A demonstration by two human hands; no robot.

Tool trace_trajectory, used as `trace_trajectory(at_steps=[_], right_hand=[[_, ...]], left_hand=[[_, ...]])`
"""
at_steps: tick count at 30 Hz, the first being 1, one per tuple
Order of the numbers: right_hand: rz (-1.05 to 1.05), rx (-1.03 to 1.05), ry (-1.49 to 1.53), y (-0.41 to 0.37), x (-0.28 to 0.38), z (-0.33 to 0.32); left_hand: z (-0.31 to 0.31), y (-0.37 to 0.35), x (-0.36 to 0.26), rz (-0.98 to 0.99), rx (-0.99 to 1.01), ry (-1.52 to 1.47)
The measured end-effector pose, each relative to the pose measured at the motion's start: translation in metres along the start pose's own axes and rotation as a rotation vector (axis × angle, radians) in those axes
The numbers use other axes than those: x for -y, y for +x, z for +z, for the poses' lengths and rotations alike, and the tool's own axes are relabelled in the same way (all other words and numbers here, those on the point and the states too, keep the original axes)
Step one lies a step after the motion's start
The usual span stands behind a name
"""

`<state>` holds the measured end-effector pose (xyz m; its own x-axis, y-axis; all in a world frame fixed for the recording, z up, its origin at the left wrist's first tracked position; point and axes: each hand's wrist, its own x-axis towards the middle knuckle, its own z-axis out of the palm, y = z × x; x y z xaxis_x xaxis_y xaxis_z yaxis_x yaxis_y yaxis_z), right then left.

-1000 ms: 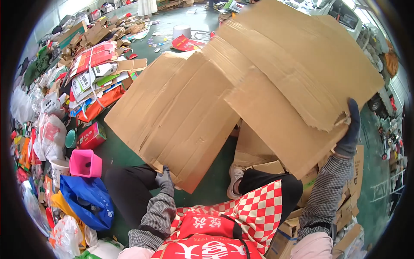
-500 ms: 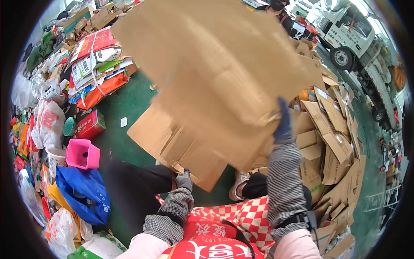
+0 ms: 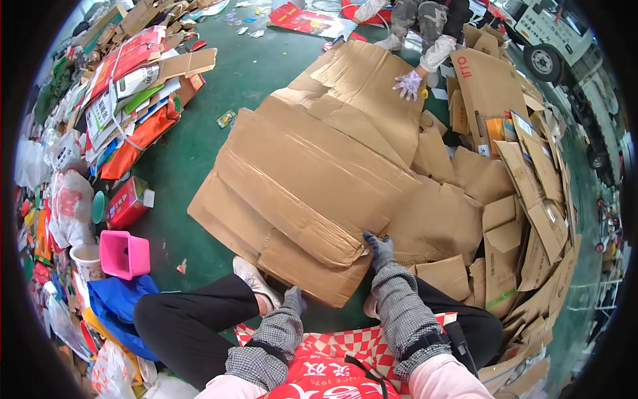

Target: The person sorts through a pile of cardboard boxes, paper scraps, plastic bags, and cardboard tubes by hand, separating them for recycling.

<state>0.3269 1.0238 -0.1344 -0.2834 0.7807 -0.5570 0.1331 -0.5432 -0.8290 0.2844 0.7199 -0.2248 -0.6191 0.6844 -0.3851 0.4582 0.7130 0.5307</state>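
Note:
A large flattened cardboard sheet (image 3: 319,169) lies in front of me on top of a lower cardboard sheet (image 3: 222,209). My right hand (image 3: 380,253), in a grey-blue glove, grips the upper sheet at its near right corner. At the near edge of the pile is my left hand (image 3: 294,300), also gloved, its fingers bent against the lower cardboard and partly hidden. Beyond, another flattened cardboard piece (image 3: 365,86) slopes away, with a co-worker's patterned glove (image 3: 407,84) spread over its right side.
Stacked flattened boxes (image 3: 502,239) crowd my right side. To the left stand a pink bin (image 3: 124,255), a red box (image 3: 126,203) and a strapped bundle of cardboard (image 3: 126,100). A blue bag (image 3: 119,309) lies near my left knee. A truck (image 3: 551,40) is at the far right.
The big sheet that was raised and blurred now lies flat on the pile. My right hand has come down and nearer. The co-worker's gloved hands now show at the far side.

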Motion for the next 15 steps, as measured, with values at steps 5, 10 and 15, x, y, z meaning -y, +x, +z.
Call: trace_trajectory(at_steps=[5, 10, 15], right_hand=[[-0.057, -0.011, -0.166, 0.021, -0.016, -0.008], [-0.037, -0.047, -0.614, 0.031, -0.018, -0.007], [0.018, -0.164, -0.809, 0.005, -0.030, 0.004]], left_hand=[[-0.019, -0.003, -0.016, -0.055, 0.067, 0.005], [-0.022, 0.016, -0.020, -0.596, -0.455, -0.655], [-0.165, 0.085, -0.137, -0.013, -0.304, 0.161]])
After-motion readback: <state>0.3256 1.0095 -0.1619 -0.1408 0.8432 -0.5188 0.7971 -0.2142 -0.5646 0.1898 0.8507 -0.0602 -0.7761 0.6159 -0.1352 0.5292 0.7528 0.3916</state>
